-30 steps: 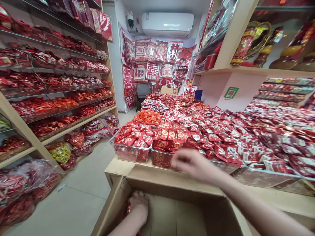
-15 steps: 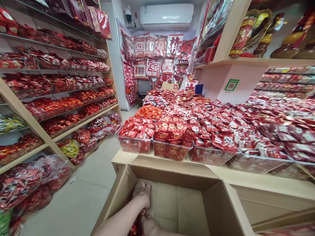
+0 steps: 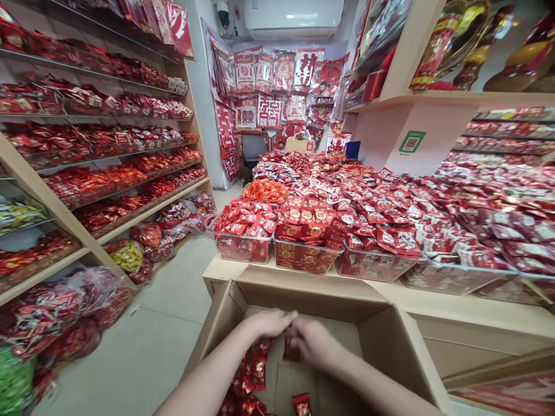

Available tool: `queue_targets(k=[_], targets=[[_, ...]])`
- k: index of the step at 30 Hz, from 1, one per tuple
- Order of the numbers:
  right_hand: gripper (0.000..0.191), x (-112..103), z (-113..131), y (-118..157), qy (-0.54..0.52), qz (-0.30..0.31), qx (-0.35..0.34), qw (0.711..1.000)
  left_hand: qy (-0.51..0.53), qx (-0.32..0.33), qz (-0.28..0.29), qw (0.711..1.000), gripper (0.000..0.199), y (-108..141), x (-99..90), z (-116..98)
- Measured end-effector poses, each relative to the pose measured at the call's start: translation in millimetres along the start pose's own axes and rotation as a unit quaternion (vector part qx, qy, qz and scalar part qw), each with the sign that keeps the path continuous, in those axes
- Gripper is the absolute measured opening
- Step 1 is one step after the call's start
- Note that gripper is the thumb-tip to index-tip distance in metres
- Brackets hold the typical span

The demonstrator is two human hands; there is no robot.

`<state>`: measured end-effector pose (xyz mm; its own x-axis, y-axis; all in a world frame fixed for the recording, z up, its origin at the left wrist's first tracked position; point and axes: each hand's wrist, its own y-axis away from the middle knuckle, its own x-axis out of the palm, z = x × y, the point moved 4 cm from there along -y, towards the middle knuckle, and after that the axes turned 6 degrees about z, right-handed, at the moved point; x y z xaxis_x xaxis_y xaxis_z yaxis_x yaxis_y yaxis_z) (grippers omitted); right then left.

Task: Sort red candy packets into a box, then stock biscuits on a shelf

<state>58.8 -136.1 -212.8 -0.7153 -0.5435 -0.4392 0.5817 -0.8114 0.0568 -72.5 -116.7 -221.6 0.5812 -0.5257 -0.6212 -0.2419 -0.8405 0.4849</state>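
Observation:
An open cardboard box (image 3: 414, 352) stands in front of me, with several small red packets (image 3: 259, 370) lying along its left side. One more red packet (image 3: 302, 403) lies near the middle of its floor. Over the box, my left hand (image 3: 274, 322) and my right hand (image 3: 313, 342) meet at the fingertips. Beneath the right fingers is a red packet (image 3: 291, 350), which they seem to pinch. The left fingers are pressed together near it, and what they hold, if anything, is hidden.
Clear plastic bins (image 3: 307, 257) heaped with red packets line the wooden counter (image 3: 212, 271) beyond the box. Shelves of packets (image 3: 91, 138) rise on the left, with filled plastic bags (image 3: 56, 306) on the floor below. A wooden shelf (image 3: 433, 98) overhangs at upper right.
Both hands have risen from the box's left side toward its middle and come together. More red packets now show inside the box. The view has shifted slightly.

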Motion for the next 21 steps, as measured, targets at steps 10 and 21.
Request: queue_targets(k=[10, 21], targets=[[0.025, -63.4, 24.1, 15.8, -0.277, -0.125, 0.029, 0.952, 0.326, 0.231, 0.081, 0.913, 0.038, 24.5, -2.1, -69.2], [0.023, -58.9, 19.4, 17.6, -0.326, -0.163, -0.004, 0.931, 0.386, 0.228, 0.060, 0.892, 0.039, 24.4, 6.2, -68.1]])
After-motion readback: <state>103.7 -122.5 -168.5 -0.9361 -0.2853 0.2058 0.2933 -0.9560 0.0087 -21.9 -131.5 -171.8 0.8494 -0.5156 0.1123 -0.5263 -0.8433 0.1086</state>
